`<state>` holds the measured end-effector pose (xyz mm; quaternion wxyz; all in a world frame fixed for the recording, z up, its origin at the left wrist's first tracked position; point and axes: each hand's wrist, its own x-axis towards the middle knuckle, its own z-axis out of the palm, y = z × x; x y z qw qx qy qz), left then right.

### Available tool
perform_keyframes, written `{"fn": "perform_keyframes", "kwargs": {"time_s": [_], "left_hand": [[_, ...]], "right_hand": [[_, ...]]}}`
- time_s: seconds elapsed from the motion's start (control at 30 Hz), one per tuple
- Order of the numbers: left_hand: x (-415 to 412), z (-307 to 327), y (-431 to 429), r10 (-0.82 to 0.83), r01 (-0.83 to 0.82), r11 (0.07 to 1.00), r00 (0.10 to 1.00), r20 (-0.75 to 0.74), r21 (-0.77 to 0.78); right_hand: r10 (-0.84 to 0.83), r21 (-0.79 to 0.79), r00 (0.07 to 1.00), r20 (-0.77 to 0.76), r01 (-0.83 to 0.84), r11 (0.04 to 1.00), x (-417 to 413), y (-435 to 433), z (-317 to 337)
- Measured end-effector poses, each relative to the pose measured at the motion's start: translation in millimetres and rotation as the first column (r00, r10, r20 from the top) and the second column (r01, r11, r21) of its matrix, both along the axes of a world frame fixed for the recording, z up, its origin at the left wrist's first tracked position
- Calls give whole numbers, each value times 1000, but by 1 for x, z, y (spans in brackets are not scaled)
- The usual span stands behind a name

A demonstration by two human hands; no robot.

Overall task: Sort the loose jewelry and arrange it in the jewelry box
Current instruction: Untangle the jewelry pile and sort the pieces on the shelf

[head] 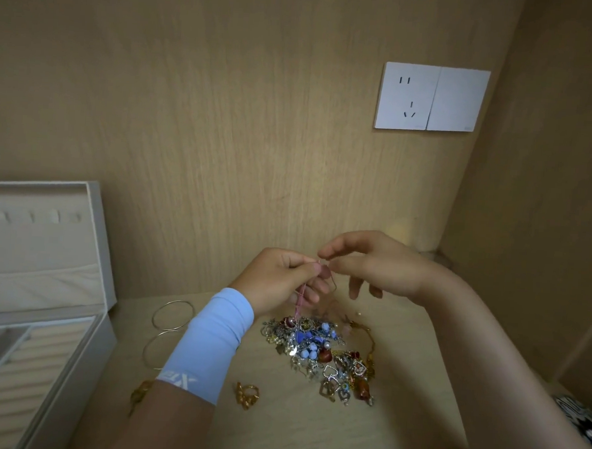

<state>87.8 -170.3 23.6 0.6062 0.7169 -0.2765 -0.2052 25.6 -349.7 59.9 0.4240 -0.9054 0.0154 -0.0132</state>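
While an open jewelry box (99,234) stands at left and a white wall socket (431,97) sits above, your left forearm hides part of 2 silver bangles (153,315). White lettering on its pale blue sleeve (209,343) is unreadable. Your left hand (281,278) pinches a pink strand (300,301) that dangles into the jewelry pile (319,349) directly below; your right hand (381,266), fingers loosely spread, meets the strand's top, its grip unclear. 1 gold ring (247,393) lies apart, nearer you.

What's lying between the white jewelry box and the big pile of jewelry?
Between the jewelry box and the pile, two thin silver hoops lie; the blue sleeve covers part of one. The head view shows it.
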Motion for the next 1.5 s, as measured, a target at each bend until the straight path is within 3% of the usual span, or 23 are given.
{"fn": "perform_keyframes", "kwargs": {"time_s": [0.27, 0.47, 0.63, 0.87, 1.03, 1.2, 1.27, 1.37, 1.43, 1.5], "left_hand": [[-3, 11, 6, -31, 33, 999, 997, -68, 32], [-2, 17, 12, -3, 2, 997, 1000, 16, 80], [4, 19, 22, 37, -43, 996, 997, 72, 76], [10, 14, 26, 9, -9, 1000, 1000, -6, -18], [10, 7, 32, -136, 119, 989, 966, -219, -87], [8, 4, 34, -227, 234, 972, 939, -257, -2], [9, 3, 33, -211, 227, 972, 955, -206, 57], [12, 0, 31, -148, 152, 988, 980, -135, 24], [12, 0, 29, -150, 150, 989, 978, -146, -15], [11, 0, 27, -169, 164, 985, 972, -164, -45]], "right_hand": [[54, 148, 994, 94, -68, 987, 6, 4, -6], [47, 175, 991, 128, -69, 982, 10, 1, -12], [39, 268, 992, 119, -70, 961, 10, 0, -14], [10, 486, 1000, 29, -22, 874, 8, 1, -13], [-26, 243, 996, 81, 6, 970, -5, -3, 2], [-60, 8, 986, 153, 60, 998, -3, -15, 1], [-60, -164, 994, 95, 75, 984, 0, -19, -2], [-35, -379, 993, -110, -10, 925, 1, -15, -5], [6, -375, 993, -117, -50, 926, 4, -2, -8], [162, -123, 983, -90, -172, 977, 9, 11, -15]]}}
